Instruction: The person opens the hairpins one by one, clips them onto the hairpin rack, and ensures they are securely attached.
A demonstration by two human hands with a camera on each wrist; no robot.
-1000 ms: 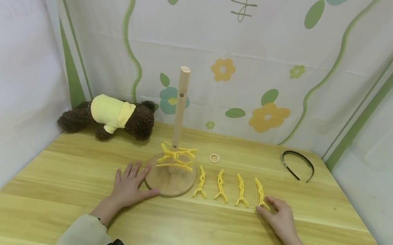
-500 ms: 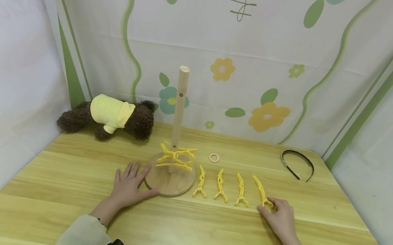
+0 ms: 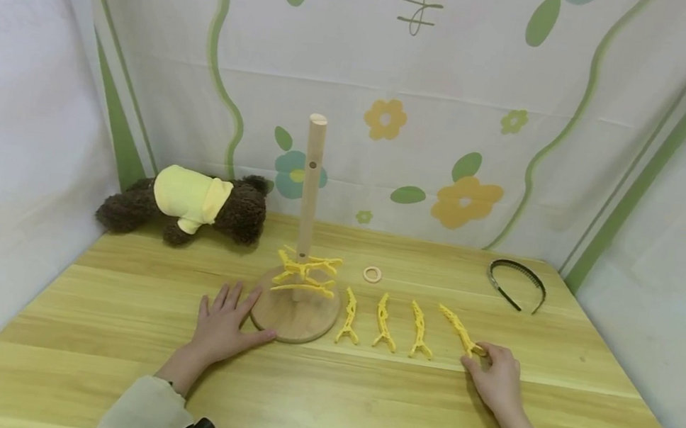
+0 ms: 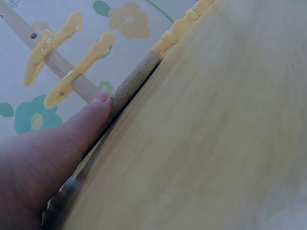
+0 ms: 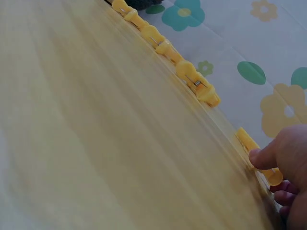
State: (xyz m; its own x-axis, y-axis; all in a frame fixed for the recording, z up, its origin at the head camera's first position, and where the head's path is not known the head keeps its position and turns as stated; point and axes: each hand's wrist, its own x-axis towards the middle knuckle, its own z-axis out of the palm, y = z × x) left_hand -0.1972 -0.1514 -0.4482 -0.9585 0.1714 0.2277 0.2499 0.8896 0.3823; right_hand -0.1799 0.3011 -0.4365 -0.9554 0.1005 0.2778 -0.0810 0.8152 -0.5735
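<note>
In the head view my left hand [image 3: 222, 328] lies with fingers spread at the left edge of a wooden stand's round base [image 3: 297, 326], its thumb touching the near rim. The stand's post [image 3: 309, 196] is upright, with yellow hair clips [image 3: 303, 288] gripped on its lower part. My right hand [image 3: 497, 379] pinches the forked end of the rightmost yellow hair clip [image 3: 457, 327], which lies slanted at the table. In the right wrist view the thumb covers part of this clip [image 5: 246, 139]. More yellow hair clips [image 3: 384, 322] lie in a row between the stand and that hand.
Behind the row is a small wooden ring [image 3: 373, 268]. A black headband [image 3: 543, 285] lies at the back right. At the back left a brown plush toy in a yellow shirt [image 3: 187, 198] lies on its side. Fabric walls surround the wooden table [image 3: 325, 412].
The rightmost hair clip has turned to a stronger slant, its forked end shifting right and slightly away with my right hand. My left hand keeps its place at the base.
</note>
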